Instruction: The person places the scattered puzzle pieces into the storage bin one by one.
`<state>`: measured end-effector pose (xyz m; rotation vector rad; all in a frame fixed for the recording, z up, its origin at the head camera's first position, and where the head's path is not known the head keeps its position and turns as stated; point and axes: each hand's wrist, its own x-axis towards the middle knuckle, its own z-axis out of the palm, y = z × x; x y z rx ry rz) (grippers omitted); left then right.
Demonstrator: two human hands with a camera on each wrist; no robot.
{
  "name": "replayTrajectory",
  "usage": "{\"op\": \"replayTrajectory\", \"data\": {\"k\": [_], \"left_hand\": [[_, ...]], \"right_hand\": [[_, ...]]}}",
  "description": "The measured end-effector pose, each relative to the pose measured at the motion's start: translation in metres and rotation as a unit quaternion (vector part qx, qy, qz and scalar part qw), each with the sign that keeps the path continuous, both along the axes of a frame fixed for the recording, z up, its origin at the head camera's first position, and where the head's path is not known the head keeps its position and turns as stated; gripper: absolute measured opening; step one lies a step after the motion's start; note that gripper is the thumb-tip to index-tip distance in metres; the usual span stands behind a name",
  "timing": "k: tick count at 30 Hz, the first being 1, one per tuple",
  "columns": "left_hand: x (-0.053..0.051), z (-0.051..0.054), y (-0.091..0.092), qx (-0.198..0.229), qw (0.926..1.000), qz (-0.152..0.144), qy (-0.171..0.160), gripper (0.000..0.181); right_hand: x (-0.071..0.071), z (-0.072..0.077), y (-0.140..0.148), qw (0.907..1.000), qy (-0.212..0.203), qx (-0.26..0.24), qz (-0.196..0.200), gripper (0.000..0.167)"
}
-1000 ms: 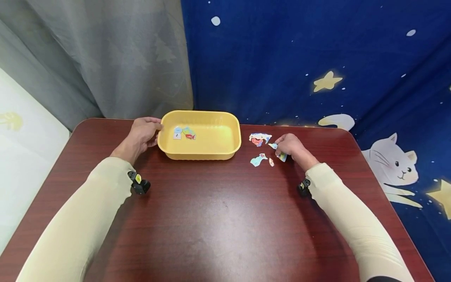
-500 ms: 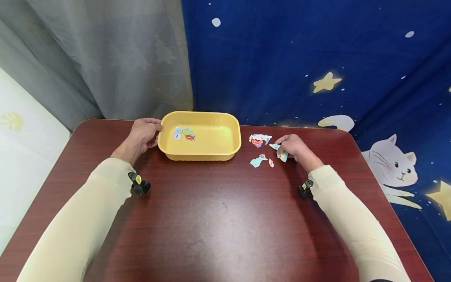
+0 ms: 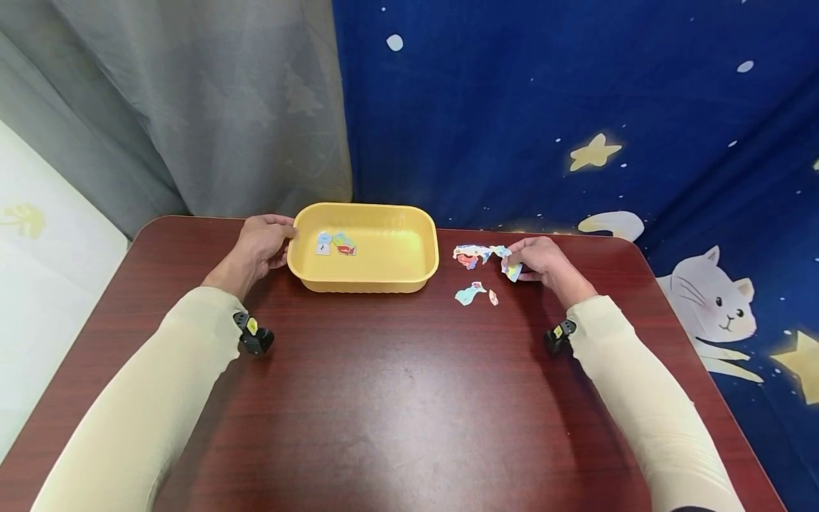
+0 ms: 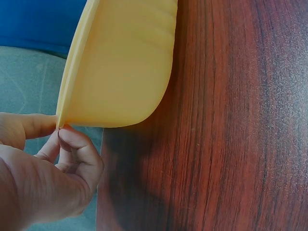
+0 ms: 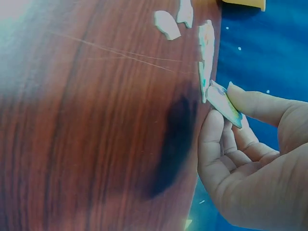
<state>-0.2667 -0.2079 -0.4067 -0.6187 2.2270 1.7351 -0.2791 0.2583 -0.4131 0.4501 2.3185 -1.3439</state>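
In the head view a yellow plastic basin stands at the table's far edge, with several flat printed pieces lying in its left part. My left hand pinches its left rim between thumb and fingers, as the left wrist view shows with the rim. On the right, my right hand pinches a thin, stiff puzzle piece by its edge, tilted. Irregular colourful pieces lie to its left: a white-and-red group, a light-blue one and a small reddish one.
The dark red wooden table spreads out in front of me. Behind it hang a grey curtain and a blue curtain with stars and a cat. A black wrist camera sits at the left cuff, and another at the right.
My right hand has shifted slightly to the right, and the pinched piece has moved up in the head view, towards the white-and-red group. My left hand and the basin have stayed put.
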Motion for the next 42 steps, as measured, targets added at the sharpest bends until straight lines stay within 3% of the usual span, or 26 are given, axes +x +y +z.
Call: {"op": "replayTrajectory", "data": {"k": [28, 42], "left_hand": [[-0.002, -0.001, -0.001, 0.001, 1.0, -0.001, 0.0, 0.035], [-0.001, 0.0, -0.001, 0.0, 1.0, -0.003, -0.008, 0.036]], "right_hand": [[-0.015, 0.024, -0.009, 0.9974, 0.034, -0.062, -0.014, 0.048], [-0.021, 0.031, -0.026, 0.9942, 0.053, -0.094, -0.005, 0.042]]}}
